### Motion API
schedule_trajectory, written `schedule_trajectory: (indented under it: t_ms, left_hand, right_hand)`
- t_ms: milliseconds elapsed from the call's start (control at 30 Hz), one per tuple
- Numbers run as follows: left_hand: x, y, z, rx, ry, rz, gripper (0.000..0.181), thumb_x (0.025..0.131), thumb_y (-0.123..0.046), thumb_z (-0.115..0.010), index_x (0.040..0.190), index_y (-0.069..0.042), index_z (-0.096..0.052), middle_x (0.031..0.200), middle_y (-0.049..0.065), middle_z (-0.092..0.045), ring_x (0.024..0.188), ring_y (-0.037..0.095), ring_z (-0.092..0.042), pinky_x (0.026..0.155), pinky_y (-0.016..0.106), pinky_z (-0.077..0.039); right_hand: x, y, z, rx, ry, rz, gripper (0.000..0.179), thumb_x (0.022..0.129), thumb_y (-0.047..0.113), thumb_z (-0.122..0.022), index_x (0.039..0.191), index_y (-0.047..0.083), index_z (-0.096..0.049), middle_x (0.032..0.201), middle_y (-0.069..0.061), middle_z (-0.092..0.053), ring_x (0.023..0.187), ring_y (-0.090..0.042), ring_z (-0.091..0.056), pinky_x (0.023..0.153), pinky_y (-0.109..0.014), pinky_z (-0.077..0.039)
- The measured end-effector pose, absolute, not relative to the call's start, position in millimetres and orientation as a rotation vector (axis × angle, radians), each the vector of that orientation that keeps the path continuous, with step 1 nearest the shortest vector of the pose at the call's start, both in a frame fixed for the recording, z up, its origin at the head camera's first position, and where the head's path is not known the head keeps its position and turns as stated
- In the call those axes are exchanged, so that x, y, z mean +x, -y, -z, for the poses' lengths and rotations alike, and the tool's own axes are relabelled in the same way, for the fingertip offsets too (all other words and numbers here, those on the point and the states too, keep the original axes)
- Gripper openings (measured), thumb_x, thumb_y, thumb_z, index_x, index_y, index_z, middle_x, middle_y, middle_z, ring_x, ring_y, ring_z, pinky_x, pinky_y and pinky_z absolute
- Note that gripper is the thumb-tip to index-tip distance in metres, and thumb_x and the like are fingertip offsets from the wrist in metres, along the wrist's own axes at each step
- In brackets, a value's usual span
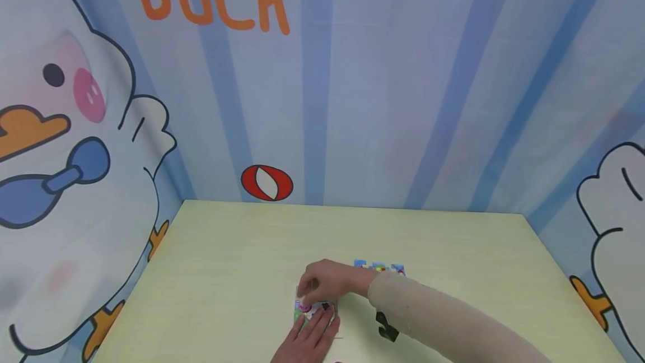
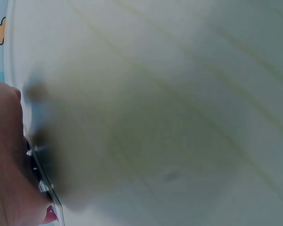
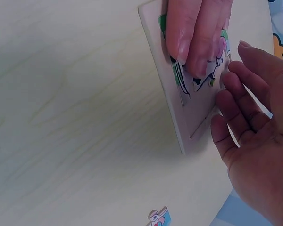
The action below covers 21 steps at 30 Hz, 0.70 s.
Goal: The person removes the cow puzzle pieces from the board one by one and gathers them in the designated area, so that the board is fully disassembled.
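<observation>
A thin jigsaw board with a pale border lies on the table, its picture pieces coloured green, white, black and pink. My left hand rests on these pieces with fairly straight fingers pressing down, and covers much of the picture. At the board's far side is my right hand, its fingers bent loosely. In the right wrist view the right fingertips meet the board's edge, the thumb stands apart from them, and nothing shows between. The left wrist view catches only part of the left hand beside the board's edge.
Loose blue jigsaw pieces lie behind the right forearm. A dark piece sits partly under the sleeve, and a small patterned piece shows low in the right wrist view. A duck-printed curtain stands behind the table.
</observation>
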State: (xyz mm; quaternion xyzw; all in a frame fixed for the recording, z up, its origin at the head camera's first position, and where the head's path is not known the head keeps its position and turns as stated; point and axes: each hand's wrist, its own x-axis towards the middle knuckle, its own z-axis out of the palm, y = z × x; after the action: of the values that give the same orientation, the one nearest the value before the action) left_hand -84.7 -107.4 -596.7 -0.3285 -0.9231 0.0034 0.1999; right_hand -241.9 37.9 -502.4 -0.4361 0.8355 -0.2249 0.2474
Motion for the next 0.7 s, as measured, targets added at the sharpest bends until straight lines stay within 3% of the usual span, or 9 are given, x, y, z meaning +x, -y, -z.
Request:
schedule_trajectory:
  t_ms: [700]
  left_hand:
    - [-85.9,109.6,597.9,-0.931,2.569,-0.06,0.074,0.107,-0.071,-0.038,0.154,-0.016,-0.055,0.158,0.002,-0.058,0.144,0.016,-0.055,0.108,0.038,-0.052]
  right_hand:
    - [-236.6,-39.1,501.0,-1.01,-2.143,0.76,0.019,0.099,0.021,-0.079,0.115,0.012,-0.083,0.105,0.011,-0.073,0.095,0.003,-0.065,0.091,-0.021,-0.053]
